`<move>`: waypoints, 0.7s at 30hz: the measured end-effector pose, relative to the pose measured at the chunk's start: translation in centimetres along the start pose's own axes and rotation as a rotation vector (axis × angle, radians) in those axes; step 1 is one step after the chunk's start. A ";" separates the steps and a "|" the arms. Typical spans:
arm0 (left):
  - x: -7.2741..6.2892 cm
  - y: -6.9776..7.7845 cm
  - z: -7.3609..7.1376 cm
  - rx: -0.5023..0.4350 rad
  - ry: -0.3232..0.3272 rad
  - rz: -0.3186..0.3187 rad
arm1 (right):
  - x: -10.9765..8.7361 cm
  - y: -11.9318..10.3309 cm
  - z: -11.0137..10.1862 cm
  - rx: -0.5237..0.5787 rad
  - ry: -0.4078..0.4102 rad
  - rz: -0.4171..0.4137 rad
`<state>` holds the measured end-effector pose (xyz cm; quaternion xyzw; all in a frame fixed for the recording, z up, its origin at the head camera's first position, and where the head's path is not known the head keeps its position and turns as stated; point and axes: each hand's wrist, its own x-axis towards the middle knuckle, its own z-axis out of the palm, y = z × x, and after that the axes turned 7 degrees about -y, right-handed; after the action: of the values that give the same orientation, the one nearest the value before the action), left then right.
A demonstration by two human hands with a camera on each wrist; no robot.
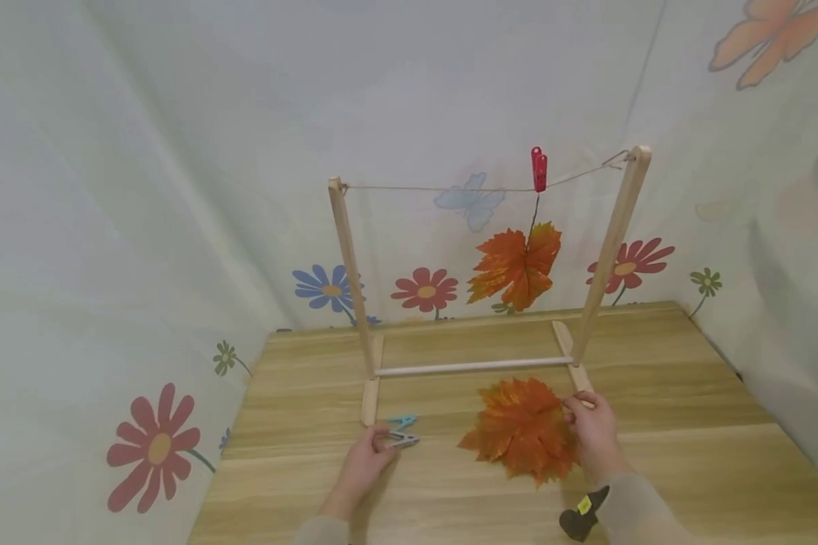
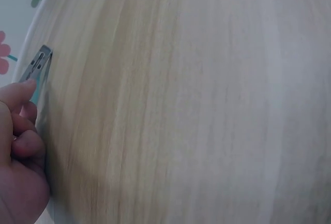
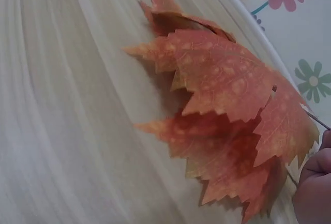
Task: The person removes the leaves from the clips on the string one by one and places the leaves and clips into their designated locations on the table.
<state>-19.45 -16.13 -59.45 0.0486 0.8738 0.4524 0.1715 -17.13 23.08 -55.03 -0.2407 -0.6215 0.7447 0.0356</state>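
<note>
My left hand (image 1: 366, 460) pinches a grey clothespin (image 1: 405, 438) low over the table; the left wrist view shows the thumb pressed on the clothespin (image 2: 39, 61). Just beyond it is a teal clothespin (image 1: 404, 421). With thumb and fingers, my right hand (image 1: 598, 435) pinches the thin stem of an orange artificial maple leaf (image 1: 521, 428). In the right wrist view, that leaf (image 3: 222, 69) overlaps a second orange leaf (image 3: 222, 164) beneath it. Another orange leaf (image 1: 518, 265) hangs by its stem from a red clothespin (image 1: 539, 170) on the string.
A wooden frame (image 1: 610, 257) with a string (image 1: 436, 188) tied between its two posts stands at the table's back. A white rod (image 1: 477, 366) joins its feet. Behind the wooden table (image 1: 300, 446) hangs a flower-printed curtain (image 1: 416, 91). A dark strap is at my right wrist.
</note>
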 end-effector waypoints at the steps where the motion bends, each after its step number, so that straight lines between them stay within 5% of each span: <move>1: 0.0 0.0 0.0 0.008 0.001 0.003 | 0.0 0.2 -0.1 -0.003 -0.005 0.008; 21: 0.0 0.3 0.3 0.097 0.025 -0.001 | -1.2 0.6 -1.7 0.069 -0.087 0.084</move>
<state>-19.36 -15.79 -59.37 0.0508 0.8968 0.4101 0.1582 -15.24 24.11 -55.45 -0.2328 -0.5859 0.7761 -0.0144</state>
